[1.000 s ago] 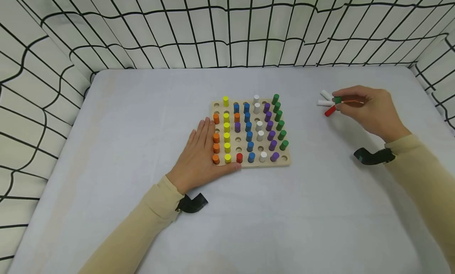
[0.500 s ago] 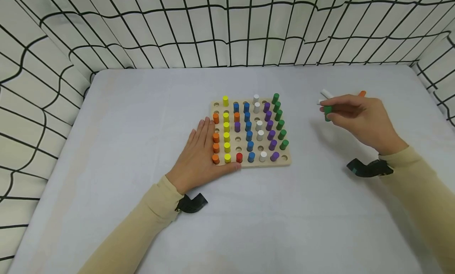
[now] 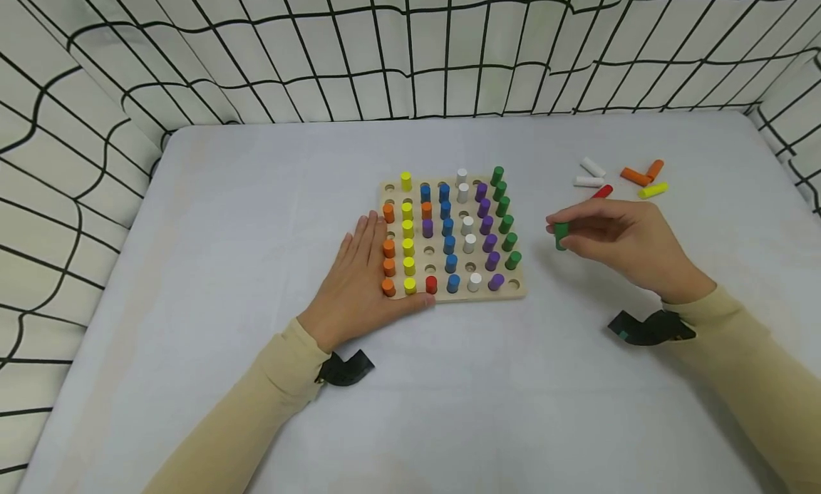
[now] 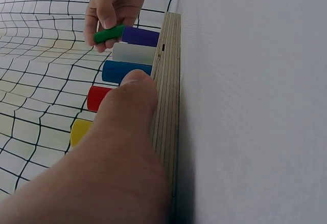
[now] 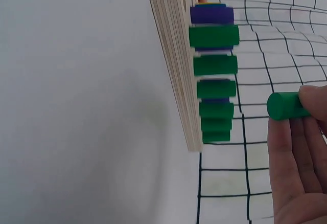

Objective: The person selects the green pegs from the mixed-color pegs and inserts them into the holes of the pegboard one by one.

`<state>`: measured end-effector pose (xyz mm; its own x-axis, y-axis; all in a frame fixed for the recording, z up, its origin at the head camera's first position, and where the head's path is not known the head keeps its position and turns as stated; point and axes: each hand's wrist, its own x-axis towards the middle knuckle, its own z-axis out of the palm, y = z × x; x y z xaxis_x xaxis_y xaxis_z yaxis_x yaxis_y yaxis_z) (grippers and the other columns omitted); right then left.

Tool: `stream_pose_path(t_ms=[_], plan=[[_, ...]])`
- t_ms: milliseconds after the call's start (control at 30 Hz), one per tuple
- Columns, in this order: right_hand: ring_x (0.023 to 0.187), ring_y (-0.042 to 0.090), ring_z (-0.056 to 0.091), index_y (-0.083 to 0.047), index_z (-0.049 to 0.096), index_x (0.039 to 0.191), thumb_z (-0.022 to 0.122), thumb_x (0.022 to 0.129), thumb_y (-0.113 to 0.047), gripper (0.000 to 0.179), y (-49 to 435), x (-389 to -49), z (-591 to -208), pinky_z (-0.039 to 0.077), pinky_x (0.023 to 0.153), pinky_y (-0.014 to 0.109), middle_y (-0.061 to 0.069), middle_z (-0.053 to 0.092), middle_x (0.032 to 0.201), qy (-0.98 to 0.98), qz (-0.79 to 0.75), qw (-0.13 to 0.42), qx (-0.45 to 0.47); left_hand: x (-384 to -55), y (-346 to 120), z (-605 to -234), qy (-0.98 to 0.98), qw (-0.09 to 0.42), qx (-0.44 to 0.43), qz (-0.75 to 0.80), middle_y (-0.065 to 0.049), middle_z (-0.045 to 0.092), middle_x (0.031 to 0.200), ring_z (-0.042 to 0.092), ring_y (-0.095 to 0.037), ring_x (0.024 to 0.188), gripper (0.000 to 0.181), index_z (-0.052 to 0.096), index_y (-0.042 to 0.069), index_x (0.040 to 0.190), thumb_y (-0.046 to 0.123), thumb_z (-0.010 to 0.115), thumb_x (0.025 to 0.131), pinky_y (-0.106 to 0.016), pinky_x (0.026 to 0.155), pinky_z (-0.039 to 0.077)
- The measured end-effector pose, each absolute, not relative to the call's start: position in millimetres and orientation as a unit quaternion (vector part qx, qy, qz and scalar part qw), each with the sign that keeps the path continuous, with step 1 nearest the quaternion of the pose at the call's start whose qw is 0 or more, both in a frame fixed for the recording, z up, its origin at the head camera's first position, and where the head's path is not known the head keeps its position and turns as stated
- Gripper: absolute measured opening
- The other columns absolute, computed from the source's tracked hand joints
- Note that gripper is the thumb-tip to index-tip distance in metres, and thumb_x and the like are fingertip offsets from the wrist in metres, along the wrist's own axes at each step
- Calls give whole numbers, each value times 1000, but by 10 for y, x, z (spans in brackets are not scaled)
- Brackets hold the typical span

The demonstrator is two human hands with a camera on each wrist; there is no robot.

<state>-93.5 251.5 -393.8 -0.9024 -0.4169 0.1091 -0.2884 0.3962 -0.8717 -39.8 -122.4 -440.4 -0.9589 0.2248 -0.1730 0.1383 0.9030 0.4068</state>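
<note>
A wooden pegboard (image 3: 519,291) lies mid-table, with columns of orange, yellow, blue, white, purple and green pegs standing in it. My left hand (image 3: 359,284) rests flat along its left side, straight fingers against the edge and thumb along the front corner. To the right of the board, my right hand (image 3: 625,241) pinches a green peg (image 3: 561,235) between thumb and fingers, above the cloth. In the right wrist view that green peg (image 5: 287,105) points toward the row of standing green pegs (image 5: 217,88). The board's front right corner hole is bare.
Loose pegs lie at the back right: white pegs (image 3: 591,167), orange pegs (image 3: 635,177), a yellow peg (image 3: 653,190) and a red peg (image 3: 602,192), partly behind the right hand. White cloth (image 3: 256,216) covers the table. Black wire mesh (image 3: 410,45) stands behind and at both sides.
My right hand has moved left and toward the front with the green peg, away from the loose pegs, which now show. The peg has turned upright. My left hand has stayed put.
</note>
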Motion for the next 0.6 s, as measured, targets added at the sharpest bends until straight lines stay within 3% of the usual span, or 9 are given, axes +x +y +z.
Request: stream_pose_path(t_ms=[600], plan=[[102,6,75,-4,75,117,75,89,6,29,2355,-787,-4070,62,85,19,-8,79,111,801,-535,108,-248,-392,-1223,-4401,971,107,92,194,-7,-7,177,-5,-27,166,134,-6,11,167,84,64,78,-52,136,4]])
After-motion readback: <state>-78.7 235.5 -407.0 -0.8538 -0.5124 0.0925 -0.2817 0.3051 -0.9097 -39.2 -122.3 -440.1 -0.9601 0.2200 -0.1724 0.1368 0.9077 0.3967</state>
